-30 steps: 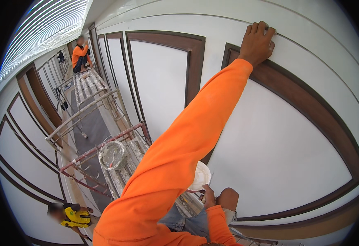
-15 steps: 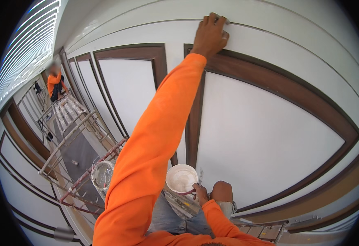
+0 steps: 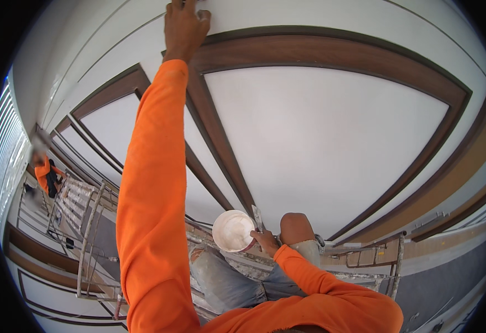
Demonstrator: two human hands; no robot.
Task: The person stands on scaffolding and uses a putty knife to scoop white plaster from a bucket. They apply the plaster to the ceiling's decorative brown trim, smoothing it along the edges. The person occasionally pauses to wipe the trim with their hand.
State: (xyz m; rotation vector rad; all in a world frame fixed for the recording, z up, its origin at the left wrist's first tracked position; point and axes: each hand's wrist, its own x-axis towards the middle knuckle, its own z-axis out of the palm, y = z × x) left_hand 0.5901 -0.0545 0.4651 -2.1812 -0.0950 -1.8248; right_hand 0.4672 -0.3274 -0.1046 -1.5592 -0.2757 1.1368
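The left hand (image 3: 185, 25) is reaching far up at the end of a fully stretched arm in a bright orange long sleeve (image 3: 151, 183), the sleeve running nearly straight from the lower edge to the top of the view. Its grip is lying flattened, fingers curled slightly, pressing against the white painted wall surface (image 3: 320, 133) just above the dark brown wooden trim strip (image 3: 332, 53); whether anything is pinched under the fingers cannot be told. Well below that grip, the right hand (image 3: 266, 242) is sitting low with its elbow bent, beside the person's bare knee (image 3: 297, 227). Its grip is closed around the handle of a thin grey flat-bladed putty knife (image 3: 257, 217), whose long axis is pointing up and a little left, the blade rising just above the knuckles. Directly left of this grip, touching or almost touching it, a round white plastic bowl of pale filler (image 3: 233, 231) is tilting its open mouth toward the camera; how the bowl is supported cannot be told. Below both grips a paint-spattered metal scaffold frame (image 3: 96, 222) is showing, and far to the left another person in an orange top (image 3: 46, 173) is standing on a walkway.
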